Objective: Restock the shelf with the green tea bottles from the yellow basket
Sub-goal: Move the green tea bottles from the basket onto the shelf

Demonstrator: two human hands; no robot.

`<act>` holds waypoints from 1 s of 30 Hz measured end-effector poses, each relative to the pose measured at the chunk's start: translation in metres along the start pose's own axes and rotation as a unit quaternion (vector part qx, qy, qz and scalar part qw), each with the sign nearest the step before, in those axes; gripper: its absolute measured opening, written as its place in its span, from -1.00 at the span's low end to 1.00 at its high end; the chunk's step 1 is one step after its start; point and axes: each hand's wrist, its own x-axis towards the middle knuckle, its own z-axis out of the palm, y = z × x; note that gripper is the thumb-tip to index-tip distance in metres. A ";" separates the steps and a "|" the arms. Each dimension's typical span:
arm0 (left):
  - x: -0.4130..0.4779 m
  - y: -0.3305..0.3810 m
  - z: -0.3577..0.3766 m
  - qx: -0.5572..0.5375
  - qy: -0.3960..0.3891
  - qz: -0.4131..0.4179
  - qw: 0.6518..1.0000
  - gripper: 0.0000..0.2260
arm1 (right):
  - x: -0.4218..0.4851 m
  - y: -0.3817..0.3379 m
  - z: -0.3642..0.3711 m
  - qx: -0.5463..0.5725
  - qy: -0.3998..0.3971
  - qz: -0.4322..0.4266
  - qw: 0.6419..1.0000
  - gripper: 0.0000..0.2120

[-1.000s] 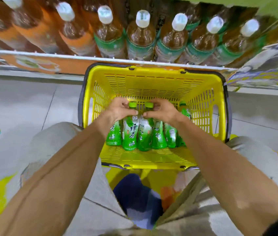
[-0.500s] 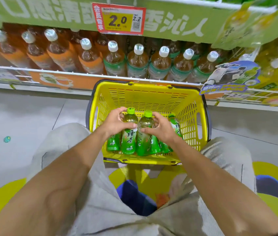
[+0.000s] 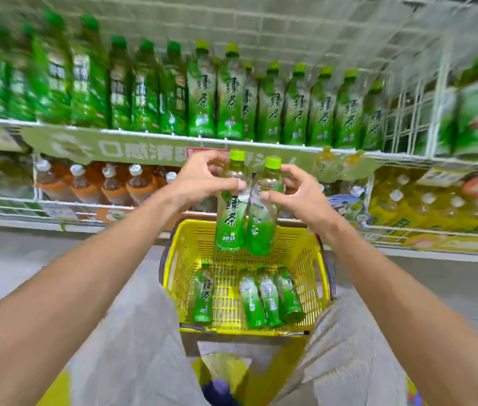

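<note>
Smearing into green streaks, stock at the left end of the upper shelf (image 3: 155, 135) cannot be read. The hands each grip a clear plastic, green-capped tea bottle near its neck: left hand (image 3: 202, 183) the left bottle (image 3: 230, 221), right hand (image 3: 299, 197) the right bottle (image 3: 261, 230), upright and touching above the yellow lattice basket (image 3: 302, 259). Half a second ago both sat low inside it, where four bottles (image 3: 251, 300) lie now.

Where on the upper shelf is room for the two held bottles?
Bare white wire shelf shows right of the green-labelled tea bottle row, before the wire divider; leftward it is packed. Left hand and right hand each grip one green tea bottle.
</note>
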 end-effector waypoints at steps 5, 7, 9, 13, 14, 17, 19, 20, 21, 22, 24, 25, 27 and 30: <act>0.019 0.091 -0.020 0.032 0.045 0.093 0.994 -0.40 | 0.022 -0.079 -0.057 -0.036 0.057 -0.082 0.994 -0.33; 0.031 0.122 -0.025 0.033 0.062 0.122 0.990 -0.38 | 0.029 -0.107 -0.077 -0.039 0.086 -0.106 0.990 -0.31; 0.040 0.151 -0.026 0.034 0.078 0.147 0.985 -0.37 | 0.035 -0.130 -0.092 -0.041 0.125 -0.127 0.983 -0.31; 0.062 0.172 -0.026 0.047 0.101 0.159 0.981 -0.36 | 0.054 -0.146 -0.096 -0.058 0.190 -0.127 0.972 -0.29; 0.067 0.173 -0.023 0.055 0.104 0.157 0.981 -0.39 | 0.059 -0.146 -0.095 -0.071 0.199 -0.123 0.970 -0.28; 0.078 0.167 -0.018 0.066 0.107 0.135 0.983 -0.36 | 0.070 -0.144 -0.087 -0.100 0.212 -0.093 0.968 -0.19; 0.088 0.162 -0.018 0.074 0.101 0.115 0.985 -0.28 | 0.076 -0.142 -0.084 -0.103 0.219 -0.074 0.967 -0.14; 0.091 0.163 -0.019 0.088 0.090 0.108 0.986 -0.24 | 0.080 -0.142 -0.084 -0.112 0.218 -0.065 0.967 -0.11; 0.092 0.166 -0.021 0.103 0.077 0.103 0.986 -0.22 | 0.083 -0.143 -0.087 -0.123 0.212 -0.056 0.968 -0.10; 0.093 0.170 -0.023 0.119 0.064 0.097 0.986 -0.21 | 0.086 -0.144 -0.090 -0.132 0.201 -0.047 0.970 -0.09; 0.098 0.176 -0.024 0.138 0.054 0.089 0.985 -0.29 | 0.089 -0.147 -0.101 -0.138 0.162 -0.030 0.977 -0.11; 0.100 0.178 -0.024 0.137 0.056 0.085 0.985 -0.35 | 0.090 -0.149 -0.107 -0.138 0.137 -0.027 0.981 -0.15; 0.104 0.178 -0.022 0.142 0.059 0.085 0.984 -0.30 | 0.093 -0.150 -0.117 -0.146 0.097 -0.026 0.984 -0.19; 0.114 0.178 -0.019 0.142 0.052 0.104 0.983 -0.36 | 0.101 -0.147 -0.120 -0.143 0.102 -0.027 0.984 -0.17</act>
